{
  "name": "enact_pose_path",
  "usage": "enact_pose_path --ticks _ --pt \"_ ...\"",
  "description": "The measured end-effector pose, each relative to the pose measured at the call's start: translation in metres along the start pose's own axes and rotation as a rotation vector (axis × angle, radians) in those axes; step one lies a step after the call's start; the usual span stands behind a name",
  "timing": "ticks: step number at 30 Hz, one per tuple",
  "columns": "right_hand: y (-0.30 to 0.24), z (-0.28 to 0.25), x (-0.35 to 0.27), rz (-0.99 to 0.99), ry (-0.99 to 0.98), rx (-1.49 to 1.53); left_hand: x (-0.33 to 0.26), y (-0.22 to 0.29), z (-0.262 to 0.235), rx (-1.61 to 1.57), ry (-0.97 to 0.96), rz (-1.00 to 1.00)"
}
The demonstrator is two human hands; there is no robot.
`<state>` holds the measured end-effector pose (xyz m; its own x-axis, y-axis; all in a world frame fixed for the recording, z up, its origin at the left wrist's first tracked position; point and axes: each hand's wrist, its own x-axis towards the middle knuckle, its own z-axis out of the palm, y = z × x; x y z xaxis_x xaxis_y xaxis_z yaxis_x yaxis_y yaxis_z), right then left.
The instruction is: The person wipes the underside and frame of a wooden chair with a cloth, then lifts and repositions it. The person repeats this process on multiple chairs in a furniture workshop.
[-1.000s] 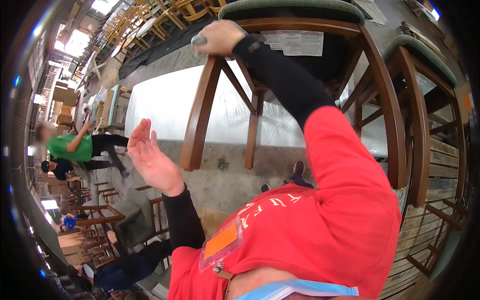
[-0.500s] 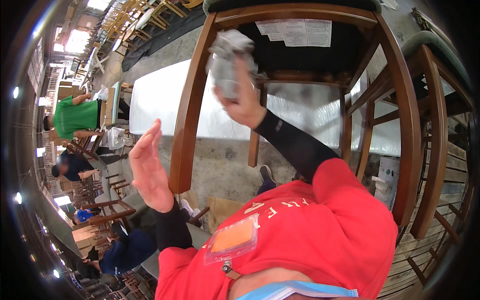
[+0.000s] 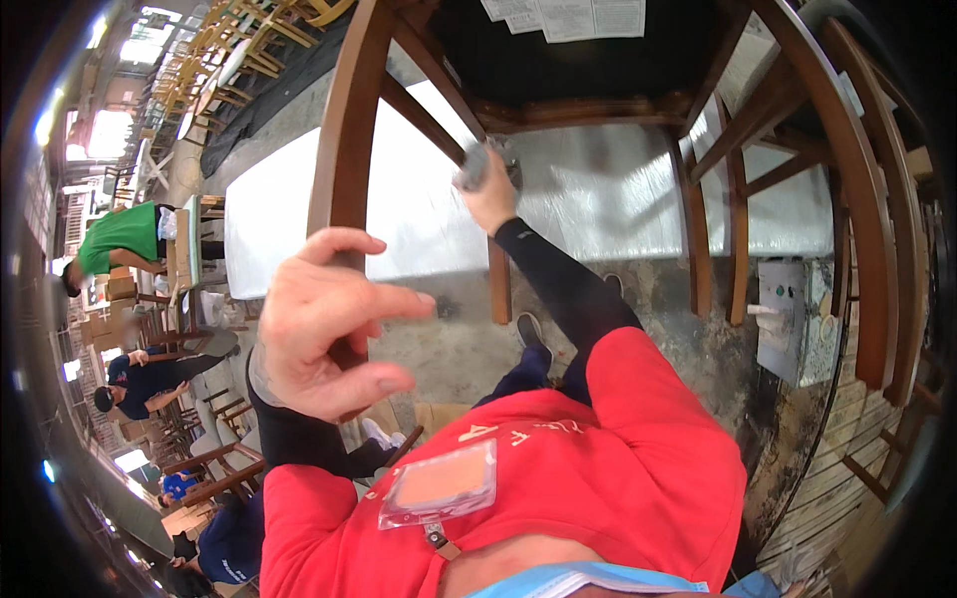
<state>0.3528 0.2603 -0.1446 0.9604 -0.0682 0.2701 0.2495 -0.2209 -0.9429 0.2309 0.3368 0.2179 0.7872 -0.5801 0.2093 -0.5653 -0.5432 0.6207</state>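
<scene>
A brown wooden chair (image 3: pixel 588 112) shows its black underside, with white paper labels (image 3: pixel 568 18) on it. My right hand (image 3: pixel 491 199) is closed on a crumpled grey cloth (image 3: pixel 477 167), close to a rear leg and the side rail of the chair. Part of the cloth is hidden by the fingers. In front of the chair's left leg (image 3: pixel 345 130) is my left hand (image 3: pixel 324 324), its fingers bent and thumb held well apart. It covers the lower end of that leg; whether it touches the wood I cannot tell.
Behind the chair lies a long surface wrapped in shiny plastic (image 3: pixel 299 204). More brown chair legs (image 3: pixel 867 199) crowd the right side, above a grey box (image 3: pixel 793 324). Co-workers, one in a green shirt (image 3: pixel 125 239), are at the left among chairs.
My right hand has moved with the cloth from the left leg's upper part toward the rear leg. My left hand has turned and bent its fingers across the left leg. The view has shifted.
</scene>
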Motion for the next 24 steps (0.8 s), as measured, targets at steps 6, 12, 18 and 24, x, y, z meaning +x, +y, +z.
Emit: enact_pose_path --ticks 6,12,18,24 --pt "-0.172 0.014 0.085 -0.544 0.353 0.363 -0.008 0.005 -0.001 0.078 0.029 -0.055" --pt "-0.005 0.026 0.001 0.063 0.140 0.439 -0.002 0.003 0.001 0.010 0.041 0.042" --pt "-0.004 0.030 0.007 0.009 0.050 0.302 -0.001 -0.007 -0.002 -0.005 0.017 0.031" --pt "-0.139 0.036 0.084 -0.498 0.387 0.336 -0.008 -0.003 -0.006 -0.005 -0.023 0.080"
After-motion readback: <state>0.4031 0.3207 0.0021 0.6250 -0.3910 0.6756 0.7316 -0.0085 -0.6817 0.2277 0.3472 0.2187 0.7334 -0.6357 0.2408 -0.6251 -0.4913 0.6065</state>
